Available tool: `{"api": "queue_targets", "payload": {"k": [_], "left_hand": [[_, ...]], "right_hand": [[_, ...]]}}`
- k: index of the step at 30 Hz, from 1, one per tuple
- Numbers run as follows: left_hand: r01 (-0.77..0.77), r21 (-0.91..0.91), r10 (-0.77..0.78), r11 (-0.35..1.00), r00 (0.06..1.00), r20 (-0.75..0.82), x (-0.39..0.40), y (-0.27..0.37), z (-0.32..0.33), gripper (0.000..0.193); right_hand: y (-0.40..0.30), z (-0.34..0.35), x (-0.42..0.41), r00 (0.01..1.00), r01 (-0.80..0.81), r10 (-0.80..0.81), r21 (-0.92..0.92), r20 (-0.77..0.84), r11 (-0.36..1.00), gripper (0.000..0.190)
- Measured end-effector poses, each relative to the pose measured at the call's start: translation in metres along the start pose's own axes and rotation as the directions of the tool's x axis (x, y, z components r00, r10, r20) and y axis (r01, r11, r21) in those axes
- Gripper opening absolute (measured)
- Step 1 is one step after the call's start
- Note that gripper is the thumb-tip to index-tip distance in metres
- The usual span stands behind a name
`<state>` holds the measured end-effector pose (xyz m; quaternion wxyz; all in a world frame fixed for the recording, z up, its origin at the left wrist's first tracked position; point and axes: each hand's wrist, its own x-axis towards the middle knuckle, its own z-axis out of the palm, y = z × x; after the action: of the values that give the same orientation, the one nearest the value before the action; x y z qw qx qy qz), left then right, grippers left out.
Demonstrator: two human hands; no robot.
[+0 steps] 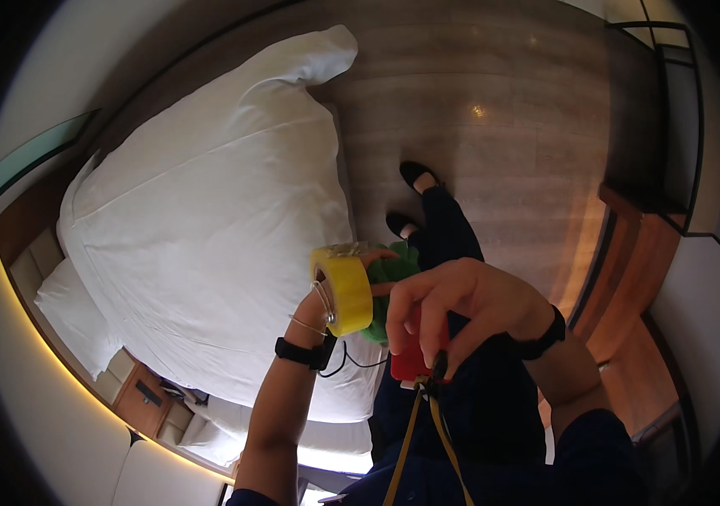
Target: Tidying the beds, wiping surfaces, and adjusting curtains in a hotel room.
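A roll of yellow adhesive tape (pixel 350 292) rings my left hand (pixel 369 265), which also holds a green cloth-like item (pixel 395 272) whose kind I cannot make out. My right hand (pixel 461 307) has its fingers bent at the front of my body, thumb and fingertips on a small black piece (pixel 440 365) at the end of a yellow lanyard (pixel 405 446). A red card-like holder (pixel 407 364) hangs just behind those fingers. A thin black cable (pixel 360 362) loops beside my left wrist.
A bed with a white duvet (pixel 227 190) fills the left side, with a white pillow (pixel 78 316) at its head. My feet, in black shoes (pixel 415 176), stand on the wooden floor (pixel 505 152) beside it. Wooden furniture (pixel 632 284) stands at the right.
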<state>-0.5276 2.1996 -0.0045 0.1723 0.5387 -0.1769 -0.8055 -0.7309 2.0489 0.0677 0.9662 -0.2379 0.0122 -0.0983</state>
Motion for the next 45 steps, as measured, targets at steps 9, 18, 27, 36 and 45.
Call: {"api": "queue_targets", "payload": {"k": [9, 18, 27, 36, 45], "left_hand": [[0.002, 0.04, -0.002, 0.999, 1.0, 0.008, 0.001, -0.015, -0.009, 0.05], [-0.13, 0.011, 0.13, 0.991, 0.991, -0.009, -0.002, -0.056, -0.017, 0.047], [0.113, 0.827, 0.139, 0.55, 0.965, -0.224, 0.01, -0.078, 0.016, 0.045], [0.349, 0.715, 0.088, 0.606, 0.864, -0.496, 0.046, -0.124, -0.125, 0.044], [0.222, 0.574, 0.107, 0.788, 0.869, -0.483, 0.031, -0.148, -0.014, 0.043]], "right_hand": [[0.02, -0.058, 0.022, 1.0, 0.015, -0.015, 0.145, -0.006, 0.989, 0.026], [0.092, -0.077, 0.066, 0.922, -0.379, 0.279, -0.48, -0.269, 0.791, 0.028], [0.137, -0.12, 0.07, 0.867, -0.498, 0.482, -0.2, -0.125, 0.844, 0.019], [0.193, -0.161, 0.158, 0.778, -0.043, -0.628, -0.999, -0.028, -0.009, 0.023], [0.175, -0.124, 0.103, 0.886, -0.309, -0.154, -0.805, -0.437, 0.506, 0.02]]}}
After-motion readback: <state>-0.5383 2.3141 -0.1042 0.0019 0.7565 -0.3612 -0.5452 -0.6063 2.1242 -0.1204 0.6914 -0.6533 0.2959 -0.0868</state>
